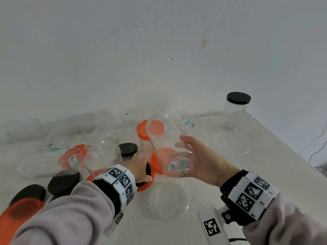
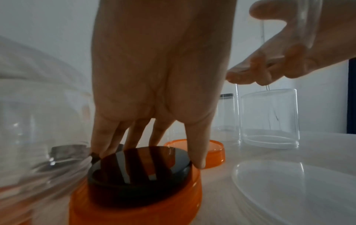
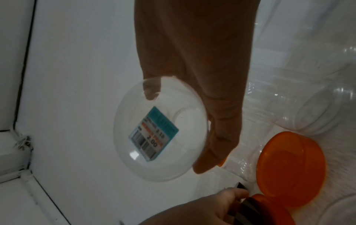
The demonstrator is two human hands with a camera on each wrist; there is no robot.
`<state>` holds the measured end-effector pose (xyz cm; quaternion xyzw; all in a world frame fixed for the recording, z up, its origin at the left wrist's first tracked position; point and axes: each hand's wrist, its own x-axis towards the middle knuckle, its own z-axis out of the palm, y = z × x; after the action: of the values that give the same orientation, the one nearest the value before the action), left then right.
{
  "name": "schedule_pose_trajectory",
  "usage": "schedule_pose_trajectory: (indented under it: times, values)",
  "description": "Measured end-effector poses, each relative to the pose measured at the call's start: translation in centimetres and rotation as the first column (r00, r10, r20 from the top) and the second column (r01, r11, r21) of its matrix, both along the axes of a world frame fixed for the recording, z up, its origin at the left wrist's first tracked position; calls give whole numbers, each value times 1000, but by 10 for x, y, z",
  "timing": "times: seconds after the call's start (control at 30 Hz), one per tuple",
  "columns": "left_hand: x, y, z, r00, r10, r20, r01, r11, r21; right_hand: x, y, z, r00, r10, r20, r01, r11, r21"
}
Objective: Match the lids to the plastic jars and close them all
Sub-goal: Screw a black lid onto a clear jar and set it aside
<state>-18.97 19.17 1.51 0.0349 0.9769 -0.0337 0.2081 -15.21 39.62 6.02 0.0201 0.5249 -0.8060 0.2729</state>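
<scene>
My right hand point(image 1: 191, 156) grips a clear plastic jar point(image 1: 169, 147), tilted above the table with its open mouth toward the wall. Its base carries a barcode label point(image 3: 154, 137), and my thumb and fingers wrap the jar's lower end in the right wrist view, right hand point(image 3: 179, 127). My left hand point(image 1: 143, 172) reaches down onto a black lid point(image 2: 140, 164) that lies inside an upturned orange lid point(image 2: 134, 205). Its thumb and fingers pinch the black lid's rim. A second orange lid point(image 1: 155, 161) lies just beyond, under the held jar.
Several lidless clear jars point(image 1: 102, 156) lie at the left and back. A jar with a black lid point(image 1: 237, 110) stands back right, an orange-lidded jar point(image 1: 144, 133) mid-table. Loose black lids point(image 1: 63, 183), a clear lid point(image 1: 169, 198) and the table's right edge point(image 1: 283, 149) are near.
</scene>
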Motion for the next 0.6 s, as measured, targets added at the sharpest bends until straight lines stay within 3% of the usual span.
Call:
schedule_pose_trajectory:
  times: [0.1, 0.23, 0.37, 0.47, 0.6]
  values:
    - [5, -1, -2, 1000, -9, -22, 10, 999, 47, 5, 2, -3, 995, 91, -42, -91, 996, 15]
    - [12, -7, 2, 996, 36, -79, -16, 969, 248, 14, 4, -10, 985, 163, -60, -163, 987, 13]
    - [28, -20, 13, 981, 136, -136, -66, 902, 426, 20, 7, -19, 992, 122, -30, -120, 991, 55]
    - [43, -38, 22, 960, 161, -228, -14, 844, 537, 23, 6, -24, 992, 117, -36, -112, 987, 118]
    - [64, -65, 35, 927, 264, -267, -3, 715, 699, 27, -6, -30, 986, 160, -42, -149, 968, 200]
